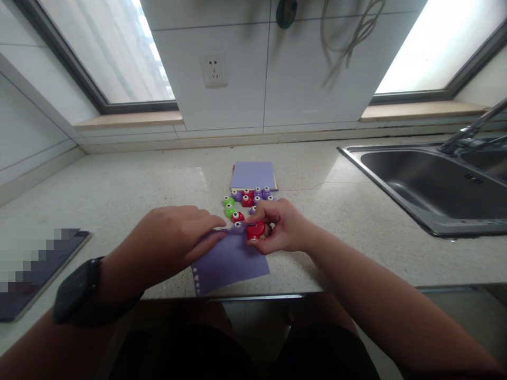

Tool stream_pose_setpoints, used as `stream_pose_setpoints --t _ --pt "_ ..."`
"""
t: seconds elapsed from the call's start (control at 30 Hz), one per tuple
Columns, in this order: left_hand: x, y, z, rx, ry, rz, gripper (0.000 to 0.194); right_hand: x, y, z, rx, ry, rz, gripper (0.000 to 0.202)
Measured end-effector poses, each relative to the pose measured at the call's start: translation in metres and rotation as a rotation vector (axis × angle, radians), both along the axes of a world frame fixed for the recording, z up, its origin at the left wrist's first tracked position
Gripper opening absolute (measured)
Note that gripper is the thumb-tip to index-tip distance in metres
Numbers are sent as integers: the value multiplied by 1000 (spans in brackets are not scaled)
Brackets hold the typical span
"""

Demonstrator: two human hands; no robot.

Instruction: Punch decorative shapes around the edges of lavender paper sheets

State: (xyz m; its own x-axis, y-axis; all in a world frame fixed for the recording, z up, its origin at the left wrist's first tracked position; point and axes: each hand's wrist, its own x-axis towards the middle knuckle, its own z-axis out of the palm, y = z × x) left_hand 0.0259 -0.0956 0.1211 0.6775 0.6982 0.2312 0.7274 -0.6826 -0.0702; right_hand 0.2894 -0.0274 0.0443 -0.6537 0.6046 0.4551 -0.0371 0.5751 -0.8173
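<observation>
A purple sheet of paper [233,264] is tilted up off the counter near its front edge. Small shapes are punched along its left side, and light spots also show along its upper edge. My left hand [186,232] pinches that upper edge between thumb and fingers. In my right hand [279,227] is a red craft punch [255,230], gripped between thumb and fingers at the sheet's upper right corner. Whether the paper sits inside the punch's slot I cannot tell. Just beyond the hands stand several more punches, among them a green one [229,210], a red one [247,200] and purple ones.
A stack of coloured paper [253,175], purple on top, lies behind the punches. To the right is a steel sink [415,184] with a faucet [467,134]. A tablet-like device [43,279] rests at the far left. The counter's front edge [277,296] runs close below the sheet.
</observation>
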Motion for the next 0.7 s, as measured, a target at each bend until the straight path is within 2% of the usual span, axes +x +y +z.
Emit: stream_pose_setpoints --t 0.17,0.27,0.47,0.7 --pt "5 -7 5 50 -53 14 41 -3 -3 5 5 7 -5 25" --pt "11 -14 10 46 -28 26 38 -2 -5 9 49 -25 -18 24" --pt "28 -26 15 13 -60 49 27 -1 -4 9 266 22 -83 25" --pt "37 -29 8 38 -175 47 27 -6 1 16 501 153 -40 24"
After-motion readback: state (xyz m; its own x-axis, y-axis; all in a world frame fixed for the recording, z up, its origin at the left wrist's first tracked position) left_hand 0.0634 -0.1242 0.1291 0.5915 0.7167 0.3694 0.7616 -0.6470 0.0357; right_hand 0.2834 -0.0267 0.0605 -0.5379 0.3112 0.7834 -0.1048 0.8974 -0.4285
